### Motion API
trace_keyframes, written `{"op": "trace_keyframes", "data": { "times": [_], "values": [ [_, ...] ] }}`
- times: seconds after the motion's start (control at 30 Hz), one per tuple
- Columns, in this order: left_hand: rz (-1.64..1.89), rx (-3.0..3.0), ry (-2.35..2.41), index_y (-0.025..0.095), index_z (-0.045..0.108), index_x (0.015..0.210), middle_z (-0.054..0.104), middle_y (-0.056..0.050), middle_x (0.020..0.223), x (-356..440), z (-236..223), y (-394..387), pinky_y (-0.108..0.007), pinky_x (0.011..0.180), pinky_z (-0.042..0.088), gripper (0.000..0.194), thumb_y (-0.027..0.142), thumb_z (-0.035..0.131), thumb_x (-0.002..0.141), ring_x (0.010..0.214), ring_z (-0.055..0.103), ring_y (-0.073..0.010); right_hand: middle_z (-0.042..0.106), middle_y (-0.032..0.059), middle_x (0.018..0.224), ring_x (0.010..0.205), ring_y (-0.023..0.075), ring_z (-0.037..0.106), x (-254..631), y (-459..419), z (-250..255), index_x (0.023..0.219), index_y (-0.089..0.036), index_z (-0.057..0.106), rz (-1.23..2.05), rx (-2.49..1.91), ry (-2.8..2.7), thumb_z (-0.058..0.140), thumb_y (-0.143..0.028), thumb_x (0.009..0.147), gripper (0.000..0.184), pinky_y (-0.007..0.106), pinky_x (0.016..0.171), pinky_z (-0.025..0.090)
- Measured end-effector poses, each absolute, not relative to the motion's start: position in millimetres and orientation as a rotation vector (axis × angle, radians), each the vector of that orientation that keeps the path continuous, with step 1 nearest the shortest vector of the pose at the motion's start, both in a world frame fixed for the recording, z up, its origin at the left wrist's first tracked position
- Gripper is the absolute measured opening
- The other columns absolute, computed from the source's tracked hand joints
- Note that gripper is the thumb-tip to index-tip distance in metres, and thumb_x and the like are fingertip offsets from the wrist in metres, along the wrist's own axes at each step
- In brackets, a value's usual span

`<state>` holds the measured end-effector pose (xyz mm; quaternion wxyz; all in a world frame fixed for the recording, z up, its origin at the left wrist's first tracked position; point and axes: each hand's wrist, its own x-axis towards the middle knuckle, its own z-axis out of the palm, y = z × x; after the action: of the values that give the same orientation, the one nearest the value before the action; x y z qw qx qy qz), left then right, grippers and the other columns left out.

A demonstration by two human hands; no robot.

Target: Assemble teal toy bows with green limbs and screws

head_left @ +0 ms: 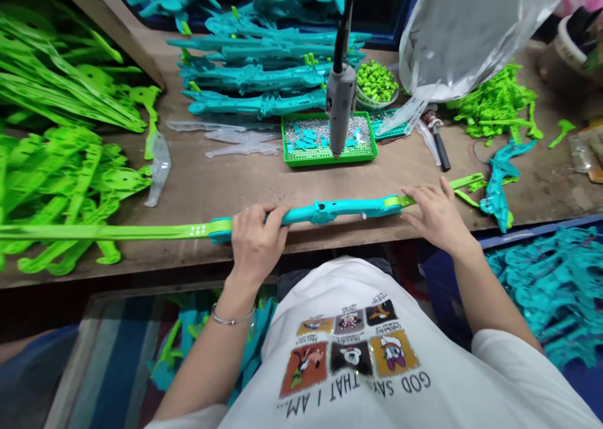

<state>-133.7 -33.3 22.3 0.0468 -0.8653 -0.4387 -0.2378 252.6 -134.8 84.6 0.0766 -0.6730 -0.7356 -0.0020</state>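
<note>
A long blue-and-green plastic piece, shaped like a toy bow [348, 209], lies lengthwise along the table's front edge. It has a blue middle section and a green strip [117, 232] running out to the left. My left hand [257, 237] is closed around the blue section near its left end. At the other end, my right hand [436, 218] grips the green part where it joins the blue, its fingers partly hiding it. A grey electric screwdriver [340, 108] hangs tip down beyond the piece. Behind it stands a green tray [330, 161] of small screws and blue bits.
Green plastic parts [61, 184] are heaped at left, with blue parts [264, 74] stacked at the back. A bowl of green pieces [377, 83], a plastic bag [466, 39], a black-handled tool [441, 146] and a blue part [499, 181] lie right. A blue crate [438, 278] stands below.
</note>
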Motion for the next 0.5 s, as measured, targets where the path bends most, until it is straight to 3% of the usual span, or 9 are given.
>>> {"op": "trace_keyframes", "data": {
  "times": [0.23, 0.37, 0.5],
  "values": [
    [-0.786, -2.56, -1.257, 0.021, 0.068, 0.127, 0.073, -0.013, 0.111, -171, 20, -59, -0.044, 0.091, 0.041, 0.035, 0.022, 0.065, 0.093, 0.1, 0.064, -0.0298, 0.076, 0.0061, 0.104, 0.1, 0.0279, 0.065, 240, -135, 82, 0.118, -0.024, 0.069, -0.219, -1.826, -2.362, 0.058, -0.024, 0.098, 0.023, 0.062, 0.125, 0.019],
    [-0.688, -2.381, -1.515, 0.019, 0.069, 0.125, 0.072, -0.013, 0.105, -235, 0, -88, -0.048, 0.096, 0.041, 0.038, 0.026, 0.068, 0.088, 0.098, 0.063, -0.0311, 0.077, 0.003, 0.103, 0.096, 0.0236, 0.066, 186, -122, 90, 0.118, -0.026, 0.069, -0.176, -1.526, -2.456, 0.059, -0.022, 0.099, 0.022, 0.056, 0.125, 0.026],
    [-0.548, -1.954, -2.16, 0.013, 0.071, 0.102, 0.066, -0.014, 0.096, -327, -54, -152, -0.053, 0.099, 0.041, 0.024, 0.025, 0.066, 0.082, 0.103, 0.061, -0.0345, 0.075, 0.0029, 0.121, 0.114, 0.023, 0.067, 136, -123, 112, 0.133, -0.03, 0.064, 0.109, -0.955, -2.462, 0.058, -0.018, 0.099, 0.037, 0.056, 0.127, 0.033]
  ]
}}
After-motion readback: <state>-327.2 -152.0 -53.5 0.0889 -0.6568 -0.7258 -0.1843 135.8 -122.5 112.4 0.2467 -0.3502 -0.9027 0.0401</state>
